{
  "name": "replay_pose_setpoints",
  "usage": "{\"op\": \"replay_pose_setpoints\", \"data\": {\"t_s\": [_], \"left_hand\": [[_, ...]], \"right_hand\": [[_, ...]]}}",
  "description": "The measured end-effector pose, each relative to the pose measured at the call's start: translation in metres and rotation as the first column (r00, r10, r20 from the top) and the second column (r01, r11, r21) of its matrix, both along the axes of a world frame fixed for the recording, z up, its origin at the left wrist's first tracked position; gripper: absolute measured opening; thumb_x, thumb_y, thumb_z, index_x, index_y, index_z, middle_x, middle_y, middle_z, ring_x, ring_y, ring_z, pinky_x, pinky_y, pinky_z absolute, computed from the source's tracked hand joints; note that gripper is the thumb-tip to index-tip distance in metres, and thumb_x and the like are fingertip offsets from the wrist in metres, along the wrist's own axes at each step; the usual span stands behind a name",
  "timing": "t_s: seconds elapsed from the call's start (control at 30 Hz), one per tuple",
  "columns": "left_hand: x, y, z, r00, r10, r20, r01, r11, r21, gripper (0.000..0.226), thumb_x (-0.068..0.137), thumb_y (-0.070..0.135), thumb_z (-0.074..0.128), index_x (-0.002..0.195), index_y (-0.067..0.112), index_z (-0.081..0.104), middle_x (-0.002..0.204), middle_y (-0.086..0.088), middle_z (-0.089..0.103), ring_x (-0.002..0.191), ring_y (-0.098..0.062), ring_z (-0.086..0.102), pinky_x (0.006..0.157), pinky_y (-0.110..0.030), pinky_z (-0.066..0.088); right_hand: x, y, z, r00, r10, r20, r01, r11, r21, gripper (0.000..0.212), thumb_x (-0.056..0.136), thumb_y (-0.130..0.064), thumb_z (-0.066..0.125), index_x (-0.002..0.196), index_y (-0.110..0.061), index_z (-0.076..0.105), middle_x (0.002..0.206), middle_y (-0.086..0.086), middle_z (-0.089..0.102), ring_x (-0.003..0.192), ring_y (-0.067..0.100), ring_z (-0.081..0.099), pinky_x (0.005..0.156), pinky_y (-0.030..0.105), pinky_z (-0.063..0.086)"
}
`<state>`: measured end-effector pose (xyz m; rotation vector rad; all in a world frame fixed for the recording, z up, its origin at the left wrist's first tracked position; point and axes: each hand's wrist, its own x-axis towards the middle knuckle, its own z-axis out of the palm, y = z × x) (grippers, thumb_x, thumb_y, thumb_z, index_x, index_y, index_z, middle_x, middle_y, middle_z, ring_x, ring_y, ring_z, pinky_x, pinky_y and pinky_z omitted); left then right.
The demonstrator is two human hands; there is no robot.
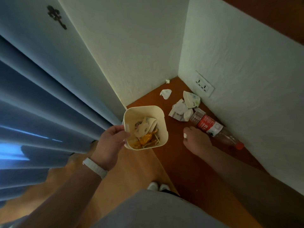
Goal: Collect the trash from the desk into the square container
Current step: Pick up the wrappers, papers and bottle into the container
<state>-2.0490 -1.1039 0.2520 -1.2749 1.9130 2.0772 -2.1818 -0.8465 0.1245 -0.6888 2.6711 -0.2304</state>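
The left hand (109, 142) is clamping the square container (145, 127) by its rim, fingers (121, 129) curled over the near edge, keeping it beside the tabletop (177, 155). The right hand (196, 140) is pinching a white scrap (185, 135); the bottle (213, 127) and crumpled papers (184, 109) are lying just beyond its fingertips.

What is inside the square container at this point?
The container, held by the left hand, holds a crumpled pale wrapper on top of orange wrappers and thin sticks. Anything beneath these, and the container's bottom, is covered.
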Motion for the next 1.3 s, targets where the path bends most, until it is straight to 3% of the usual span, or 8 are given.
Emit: {"op": "replay_pose_setpoints", "data": {"t_s": [0.1, 0.23, 0.4, 0.57, 0.87, 1.0, 1.13, 1.3], "left_hand": [[-0.004, 0.0, 0.0, 1.0, -0.028, -0.007, 0.028, 1.0, -0.008, 0.023, 0.088, 0.003, 0.061, 0.111, 0.001, 0.064, 0.112, -0.023, 0.069, 0.098, -0.035, 0.069, 0.088, -0.046, 0.056], [-0.008, 0.002, -0.002, 0.998, -0.059, -0.013, 0.059, 0.998, -0.002, 0.026, 0.088, 0.002, 0.061, 0.113, -0.003, 0.063, 0.105, -0.023, 0.07, 0.087, -0.029, 0.069, 0.078, -0.039, 0.054], [-0.01, 0.015, 0.002, 0.997, -0.066, -0.033, 0.067, 0.998, 0.01, 0.016, 0.088, 0.001, 0.061, 0.103, 0.003, 0.066, 0.099, -0.015, 0.071, 0.091, -0.029, 0.07, 0.077, -0.038, 0.055], [-0.008, 0.024, 0.009, 0.992, -0.096, -0.076, 0.098, 0.995, 0.023, 0.015, 0.087, -0.001, 0.061, 0.101, 0.002, 0.066, 0.091, -0.012, 0.071, 0.084, -0.026, 0.069, 0.076, -0.038, 0.053], [0.002, 0.031, 0.008, 0.992, -0.095, -0.081, 0.097, 0.995, 0.024, 0.021, 0.088, 0.001, 0.061, 0.108, 0.0, 0.065, 0.097, -0.015, 0.07, 0.09, -0.03, 0.069, 0.08, -0.039, 0.054], [0.002, 0.035, 0.001, 0.993, -0.083, -0.084, 0.085, 0.996, 0.03, 0.017, 0.089, 0.003, 0.061, 0.105, 0.004, 0.065, 0.095, -0.011, 0.072, 0.084, -0.023, 0.072, 0.073, -0.033, 0.057], [0.002, 0.036, -0.005, 0.995, -0.065, -0.078, 0.07, 0.996, 0.055, 0.018, 0.09, 0.003, 0.059, 0.106, 0.005, 0.065, 0.088, -0.007, 0.075, 0.078, -0.017, 0.073, 0.07, -0.03, 0.057], [-0.009, 0.028, -0.009, 0.995, -0.077, -0.067, 0.081, 0.995, 0.061, 0.014, 0.09, 0.001, 0.059, 0.101, 0.006, 0.065, 0.077, -0.001, 0.075, 0.068, -0.012, 0.073, 0.071, -0.032, 0.055]], "right_hand": [[0.003, -0.006, 0.022, 0.996, -0.093, -0.004, 0.092, 0.986, -0.136, 0.017, 0.091, -0.027, 0.062, 0.104, -0.024, 0.053, 0.096, -0.004, 0.058, 0.077, 0.008, 0.054, 0.061, 0.022, 0.041], [0.011, -0.02, 0.068, 0.981, -0.194, 0.02, 0.188, 0.912, -0.365, 0.022, 0.092, -0.029, 0.064, 0.111, -0.023, 0.053, 0.094, -0.008, 0.056, 0.08, 0.006, 0.056, 0.064, 0.021, 0.046], [0.032, -0.044, 0.126, 0.996, -0.077, 0.05, 0.092, 0.84, -0.535, 0.023, 0.09, -0.031, 0.066, 0.109, -0.023, 0.054, 0.094, -0.01, 0.059, 0.078, 0.004, 0.059, 0.066, 0.024, 0.054], [0.054, -0.062, 0.141, 0.988, 0.148, 0.036, -0.108, 0.846, -0.522, 0.026, 0.093, -0.033, 0.061, 0.116, -0.024, 0.056, 0.105, -0.009, 0.06, 0.086, 0.008, 0.058, 0.072, 0.025, 0.053], [0.067, -0.043, 0.138, 0.955, 0.296, -0.014, -0.267, 0.841, -0.47, 0.041, 0.096, -0.042, 0.054, 0.133, -0.023, 0.053, 0.123, -0.007, 0.058, 0.107, 0.01, 0.053, 0.084, 0.029, 0.05], [0.058, -0.024, 0.136, 0.972, 0.236, -0.02, -0.218, 0.86, -0.461, 0.042, 0.098, -0.041, 0.051, 0.136, -0.024, 0.05, 0.127, -0.007, 0.054, 0.11, 0.006, 0.048, 0.086, 0.024, 0.042], [0.043, -0.004, 0.125, 0.997, 0.063, -0.041, -0.075, 0.888, -0.455, 0.038, 0.097, -0.038, 0.051, 0.132, -0.023, 0.053, 0.125, -0.006, 0.054, 0.106, 0.008, 0.051, 0.082, 0.022, 0.042], [0.004, 0.021, 0.084, 0.983, -0.181, -0.01, 0.172, 0.949, -0.266, 0.037, 0.096, -0.034, 0.054, 0.132, -0.024, 0.051, 0.125, -0.004, 0.052, 0.103, 0.009, 0.049, 0.081, 0.025, 0.043]]}}
